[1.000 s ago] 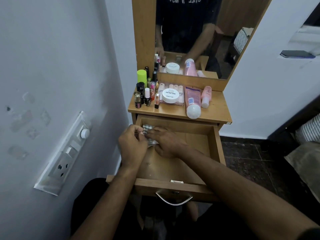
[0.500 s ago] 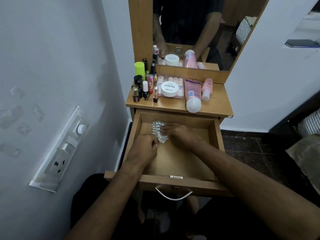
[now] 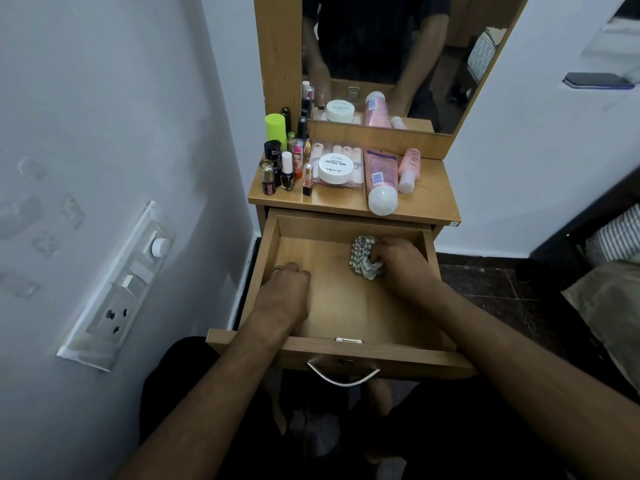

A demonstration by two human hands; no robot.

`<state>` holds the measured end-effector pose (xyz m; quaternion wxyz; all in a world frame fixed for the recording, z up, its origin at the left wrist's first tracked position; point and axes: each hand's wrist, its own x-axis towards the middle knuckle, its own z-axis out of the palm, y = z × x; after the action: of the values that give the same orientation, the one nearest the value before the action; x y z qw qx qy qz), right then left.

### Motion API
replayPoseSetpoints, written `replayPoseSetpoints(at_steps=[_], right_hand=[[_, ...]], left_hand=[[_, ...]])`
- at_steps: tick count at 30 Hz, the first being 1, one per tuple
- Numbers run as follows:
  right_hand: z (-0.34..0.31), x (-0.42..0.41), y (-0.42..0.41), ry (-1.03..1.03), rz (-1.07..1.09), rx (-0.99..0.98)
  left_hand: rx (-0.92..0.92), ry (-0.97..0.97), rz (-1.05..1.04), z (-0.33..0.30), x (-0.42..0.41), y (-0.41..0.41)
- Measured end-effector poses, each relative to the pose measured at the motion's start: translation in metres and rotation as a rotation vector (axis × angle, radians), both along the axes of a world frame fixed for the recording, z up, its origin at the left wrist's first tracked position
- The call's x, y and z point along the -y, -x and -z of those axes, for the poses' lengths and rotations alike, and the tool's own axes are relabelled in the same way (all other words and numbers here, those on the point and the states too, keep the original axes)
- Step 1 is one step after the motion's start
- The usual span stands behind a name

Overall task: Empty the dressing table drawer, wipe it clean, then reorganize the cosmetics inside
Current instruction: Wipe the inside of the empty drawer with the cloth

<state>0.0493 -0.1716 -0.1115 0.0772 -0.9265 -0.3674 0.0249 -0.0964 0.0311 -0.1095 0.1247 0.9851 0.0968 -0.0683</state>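
Right hand point(image 3: 403, 268) around cloth point(image 3: 363, 258)

A pale white painted wall point(image 3: 104, 133) is seen on the left, with faint tape marks on it and a white plastic switch panel with a round dial and a socket point(image 3: 119, 289) mounted low. A tall wooden-framed mirror point(image 3: 391, 53) is set against the far wall. To the right, a white wall point(image 3: 540, 161) is met by a dark speckled stone floor point(image 3: 491, 292). A striped fabric point(image 3: 616, 233) is glimpsed at the right edge. The light is dim and cool.
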Motion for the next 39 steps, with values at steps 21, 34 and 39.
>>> replayPoseSetpoints(at_steps=[21, 34, 39], right_hand=[[-0.031, 0.036, 0.064, 0.196, -0.071, -0.473], [-0.03, 0.009, 0.077, 0.134, -0.213, -0.473], [-0.021, -0.05, 0.091, 0.055, -0.218, -0.503]], left_hand=[[0.0, 0.04, 0.078, 0.002, 0.001, 0.001], [0.632, 0.446, -0.342, -0.009, -0.012, -0.009], [0.663, 0.516, -0.418, -0.008, -0.015, -0.009]])
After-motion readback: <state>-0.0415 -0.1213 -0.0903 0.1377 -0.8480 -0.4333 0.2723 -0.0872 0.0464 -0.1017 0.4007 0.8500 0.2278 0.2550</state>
